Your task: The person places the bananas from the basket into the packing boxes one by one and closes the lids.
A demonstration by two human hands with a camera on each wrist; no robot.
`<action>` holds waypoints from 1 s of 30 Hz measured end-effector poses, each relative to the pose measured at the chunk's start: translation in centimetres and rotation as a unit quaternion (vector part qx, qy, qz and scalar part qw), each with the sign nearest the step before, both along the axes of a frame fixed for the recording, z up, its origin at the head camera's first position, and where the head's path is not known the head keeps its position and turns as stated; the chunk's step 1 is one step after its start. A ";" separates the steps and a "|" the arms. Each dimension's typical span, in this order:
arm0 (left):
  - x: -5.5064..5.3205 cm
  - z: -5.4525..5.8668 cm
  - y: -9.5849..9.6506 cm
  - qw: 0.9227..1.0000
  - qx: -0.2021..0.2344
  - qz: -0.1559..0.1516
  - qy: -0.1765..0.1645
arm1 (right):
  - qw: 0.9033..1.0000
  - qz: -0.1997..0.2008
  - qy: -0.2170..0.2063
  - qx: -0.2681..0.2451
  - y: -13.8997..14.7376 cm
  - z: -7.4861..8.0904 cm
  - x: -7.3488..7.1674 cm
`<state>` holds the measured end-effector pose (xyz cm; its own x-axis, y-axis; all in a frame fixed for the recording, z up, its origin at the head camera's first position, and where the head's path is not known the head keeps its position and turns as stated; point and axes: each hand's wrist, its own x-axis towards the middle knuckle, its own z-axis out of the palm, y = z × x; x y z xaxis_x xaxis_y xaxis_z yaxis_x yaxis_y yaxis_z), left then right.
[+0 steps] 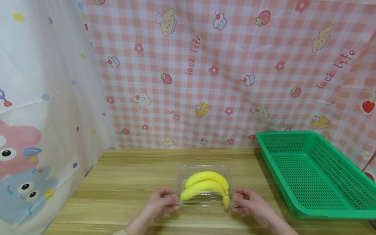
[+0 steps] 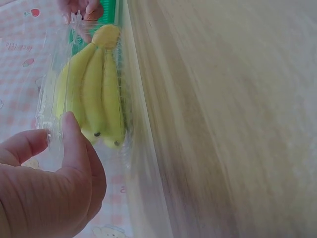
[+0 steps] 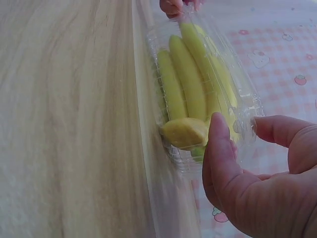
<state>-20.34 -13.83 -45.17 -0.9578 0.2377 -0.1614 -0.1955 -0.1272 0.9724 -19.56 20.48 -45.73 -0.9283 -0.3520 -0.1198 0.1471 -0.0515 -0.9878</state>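
Observation:
A clear plastic clamshell box (image 1: pixel 180 173) with a bunch of yellow bananas (image 1: pixel 205 186) inside stands low over the near middle of the table. My left hand (image 1: pixel 161 203) pinches the box's left front corner between thumb and fingers. At the opposite front corner, my right hand (image 1: pixel 252 205) pinches the rim in the same way. In the left wrist view the thumb and forefinger lie on either side of the clear edge (image 2: pixel 55 141). The right wrist view shows the bananas' thick stem end (image 3: pixel 185 133) close to the right fingers.
To the right, a green slatted plastic basket (image 1: pixel 276 182) sits on the wooden table (image 1: pixel 123 182). A pink checked curtain (image 1: pixel 188 91) hangs behind the table, and a white patterned one (image 1: pixel 58 98) hangs along the left side.

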 end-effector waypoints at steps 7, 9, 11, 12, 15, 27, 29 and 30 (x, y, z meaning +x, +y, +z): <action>-0.1 -0.1 0.2 1.000 0.019 0.002 -0.007 | 1.000 -0.007 -0.002 -0.004 -0.2 -0.1 -0.1; -0.1 -0.1 0.2 1.000 0.022 0.003 -0.010 | 1.000 -0.010 -0.004 -0.004 -0.3 -0.1 -0.1; -0.2 -0.2 0.2 1.000 0.026 0.003 -0.013 | 1.000 -0.017 -0.008 -0.002 -0.4 -0.1 0.0; -0.2 -0.2 0.3 0.999 0.028 0.002 -0.015 | 1.000 -0.020 -0.009 -0.001 -0.5 0.0 0.0; -0.2 -0.2 0.3 0.999 0.033 0.002 -0.020 | 0.999 -0.030 -0.013 0.004 -0.6 0.1 0.1; 0.0 -0.1 0.6 0.998 0.039 0.002 -0.039 | 0.999 -0.047 -0.003 0.018 -0.8 0.1 0.1; 0.1 0.0 0.6 0.998 0.039 0.001 -0.040 | 0.999 -0.045 -0.002 0.020 -0.8 0.1 0.1; 0.1 0.0 0.6 0.998 0.040 0.001 -0.040 | 0.999 -0.043 -0.002 0.021 -0.8 0.1 0.1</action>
<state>-20.24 -13.25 -45.16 -0.9430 0.2516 -0.2179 -0.2716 -0.2033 0.9407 -19.47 19.65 -45.59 -0.9544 -0.2653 -0.1369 0.1483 -0.0235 -0.9887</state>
